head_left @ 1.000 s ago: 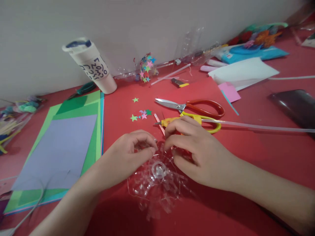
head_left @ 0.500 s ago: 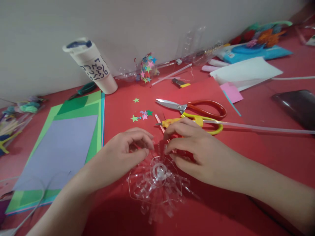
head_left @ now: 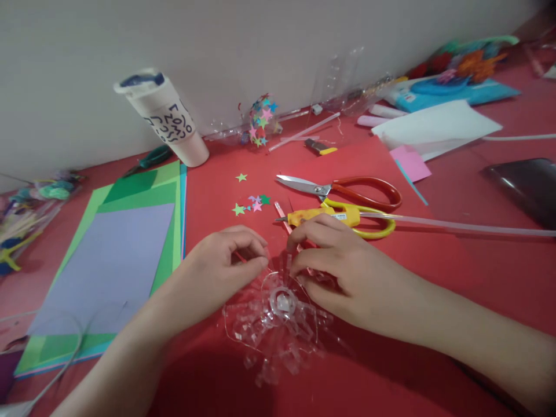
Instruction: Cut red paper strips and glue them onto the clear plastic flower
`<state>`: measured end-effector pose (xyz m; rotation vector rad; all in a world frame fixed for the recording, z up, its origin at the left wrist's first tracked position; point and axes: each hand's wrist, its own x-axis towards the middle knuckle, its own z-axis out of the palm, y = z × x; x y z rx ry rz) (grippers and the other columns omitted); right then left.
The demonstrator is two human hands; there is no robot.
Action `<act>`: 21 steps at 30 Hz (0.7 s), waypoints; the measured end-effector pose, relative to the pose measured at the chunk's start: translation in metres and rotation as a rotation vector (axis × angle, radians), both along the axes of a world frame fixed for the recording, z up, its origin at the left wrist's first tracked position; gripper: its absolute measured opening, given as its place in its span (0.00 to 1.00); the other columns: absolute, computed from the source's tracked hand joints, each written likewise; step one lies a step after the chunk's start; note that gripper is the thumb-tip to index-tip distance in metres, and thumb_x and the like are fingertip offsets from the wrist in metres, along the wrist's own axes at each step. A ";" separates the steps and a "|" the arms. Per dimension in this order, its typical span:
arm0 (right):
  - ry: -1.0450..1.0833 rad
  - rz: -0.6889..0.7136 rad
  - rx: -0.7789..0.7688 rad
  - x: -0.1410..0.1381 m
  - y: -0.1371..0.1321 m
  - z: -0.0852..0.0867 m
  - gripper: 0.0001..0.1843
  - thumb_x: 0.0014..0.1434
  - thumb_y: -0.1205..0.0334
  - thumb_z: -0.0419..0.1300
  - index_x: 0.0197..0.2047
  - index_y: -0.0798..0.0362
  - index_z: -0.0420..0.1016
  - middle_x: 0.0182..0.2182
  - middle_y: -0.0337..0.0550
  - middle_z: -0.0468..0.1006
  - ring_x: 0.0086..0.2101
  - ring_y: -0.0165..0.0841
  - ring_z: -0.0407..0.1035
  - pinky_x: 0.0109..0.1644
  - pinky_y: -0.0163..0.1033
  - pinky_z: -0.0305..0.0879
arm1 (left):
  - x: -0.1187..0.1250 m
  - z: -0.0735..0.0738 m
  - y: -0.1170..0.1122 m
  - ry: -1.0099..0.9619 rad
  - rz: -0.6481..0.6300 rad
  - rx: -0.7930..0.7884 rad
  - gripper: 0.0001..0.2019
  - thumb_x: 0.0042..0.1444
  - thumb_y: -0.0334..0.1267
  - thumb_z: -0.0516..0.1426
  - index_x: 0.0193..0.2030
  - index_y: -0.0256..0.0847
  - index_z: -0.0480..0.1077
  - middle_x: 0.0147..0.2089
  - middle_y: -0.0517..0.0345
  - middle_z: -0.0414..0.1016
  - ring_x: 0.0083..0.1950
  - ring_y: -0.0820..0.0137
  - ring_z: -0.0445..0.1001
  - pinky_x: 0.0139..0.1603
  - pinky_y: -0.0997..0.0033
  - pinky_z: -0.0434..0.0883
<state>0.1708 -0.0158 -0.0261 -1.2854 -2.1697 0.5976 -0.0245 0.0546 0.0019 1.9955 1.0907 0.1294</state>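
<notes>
A clear plastic flower-like piece (head_left: 278, 324), cut into several curled strips round a bottle neck, lies on the red table (head_left: 434, 278) in front of me. My left hand (head_left: 221, 272) pinches a strip at its far left edge, fingers closed. My right hand (head_left: 334, 266) pinches a strip at its far right edge, fingers curled together. Both hands rest on the table just behind the piece.
Red-handled scissors (head_left: 347, 190) and a yellow-handled tool (head_left: 339, 219) lie behind my right hand, with a long clear tube (head_left: 456, 225). Paper stars (head_left: 252, 204), stacked coloured sheets (head_left: 117, 255), a leaning white cup (head_left: 167, 119), white paper (head_left: 434, 127) and a dark object (head_left: 525, 185) surround them.
The plastic piece has turned and shifted slightly under my fingers; both hands stay pinched at its far edge, moved a little nearer to me.
</notes>
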 end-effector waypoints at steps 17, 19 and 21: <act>0.015 -0.056 0.113 -0.006 -0.003 -0.006 0.06 0.57 0.71 0.57 0.31 0.55 0.74 0.38 0.46 0.71 0.41 0.38 0.62 0.48 0.47 0.58 | 0.002 0.004 -0.004 0.030 0.004 -0.031 0.05 0.50 0.32 0.56 0.25 0.42 0.69 0.45 0.61 0.74 0.47 0.65 0.72 0.48 0.66 0.66; 0.022 -0.057 0.112 -0.007 -0.003 -0.006 0.06 0.57 0.71 0.57 0.33 0.54 0.75 0.37 0.46 0.72 0.41 0.39 0.62 0.48 0.48 0.59 | 0.002 0.003 -0.004 0.012 -0.002 -0.027 0.06 0.50 0.30 0.54 0.25 0.42 0.68 0.44 0.62 0.74 0.47 0.66 0.72 0.48 0.66 0.65; 0.032 -0.059 0.112 -0.008 -0.003 -0.007 0.07 0.58 0.69 0.56 0.34 0.54 0.77 0.37 0.46 0.72 0.41 0.39 0.62 0.47 0.47 0.60 | 0.002 0.002 -0.005 -0.005 -0.007 -0.028 0.07 0.50 0.29 0.53 0.25 0.42 0.68 0.42 0.63 0.74 0.47 0.68 0.72 0.48 0.67 0.65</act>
